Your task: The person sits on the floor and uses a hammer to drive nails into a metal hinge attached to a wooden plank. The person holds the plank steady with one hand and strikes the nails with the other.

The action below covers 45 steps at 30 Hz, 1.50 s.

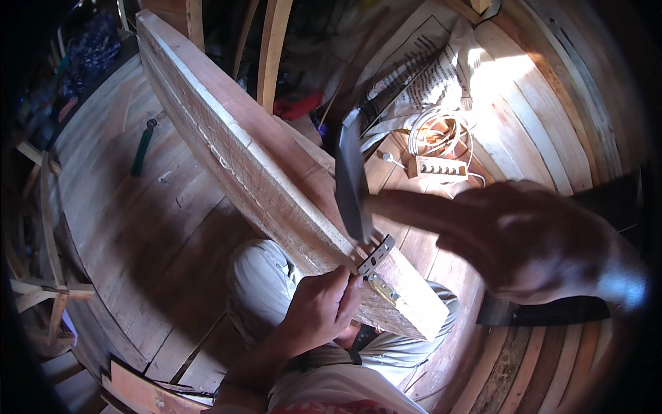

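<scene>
A long, thick wooden beam [276, 207] slants from the far left to its near end between my legs. At that end, my left hand [318, 307] is closed, thumb and fingers pinching at the edge of a small metal plate with slots [376, 256]. A brass-coloured fitting [383, 288] lies just below the plate, against the beam's end. My right hand [534, 245], blurred, is wrapped round the handle of a hatchet-like tool. Its long dark metal head [352, 183] hangs just above the plate; whether it touches cannot be made out.
A green-handled tool [143, 148] lies on the plank floor [103, 200] at left. Beyond the beam at right are a power strip [437, 168], a coiled white cable [434, 134] and a printed sack [427, 76]. Curved planking [552, 124] rises at right. Something red [298, 104] sits farther back.
</scene>
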Each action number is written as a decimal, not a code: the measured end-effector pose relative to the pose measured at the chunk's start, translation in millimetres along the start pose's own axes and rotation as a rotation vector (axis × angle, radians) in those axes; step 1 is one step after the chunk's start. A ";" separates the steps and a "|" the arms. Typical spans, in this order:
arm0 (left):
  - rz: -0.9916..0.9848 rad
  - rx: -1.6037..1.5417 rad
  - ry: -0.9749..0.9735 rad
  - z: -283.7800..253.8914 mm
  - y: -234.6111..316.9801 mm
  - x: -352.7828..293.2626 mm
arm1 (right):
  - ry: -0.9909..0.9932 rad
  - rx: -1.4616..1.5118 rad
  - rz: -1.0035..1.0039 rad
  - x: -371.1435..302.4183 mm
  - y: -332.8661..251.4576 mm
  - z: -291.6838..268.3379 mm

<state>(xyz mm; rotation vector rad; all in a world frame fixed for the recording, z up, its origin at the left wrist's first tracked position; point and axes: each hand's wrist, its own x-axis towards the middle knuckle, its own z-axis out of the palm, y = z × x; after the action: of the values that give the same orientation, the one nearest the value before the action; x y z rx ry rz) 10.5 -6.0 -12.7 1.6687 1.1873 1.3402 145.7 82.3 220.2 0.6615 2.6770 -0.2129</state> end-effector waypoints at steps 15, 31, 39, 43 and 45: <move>0.028 0.033 -0.020 1.6 2.4 -0.6 | -0.202 0.261 0.159 -3.2 -0.7 -3.7; -0.048 -0.005 0.030 1.1 6.2 -2.6 | -0.141 0.325 0.079 -22.7 1.5 17.3; -0.237 -0.315 -0.017 5.9 0.9 -6.8 | 0.162 0.542 0.231 -45.0 19.5 51.1; -0.297 -0.468 0.020 13.5 -5.7 -9.8 | 0.365 0.688 0.288 -58.0 24.7 77.9; -0.272 -0.395 0.061 14.9 -4.9 -12.3 | 0.423 0.748 0.365 -67.2 24.1 95.0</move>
<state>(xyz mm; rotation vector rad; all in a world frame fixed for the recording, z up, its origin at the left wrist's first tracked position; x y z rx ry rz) 23.1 -15.3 -25.0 1.1529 1.0563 1.3549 242.5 53.3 157.8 1.5438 2.7465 -1.1064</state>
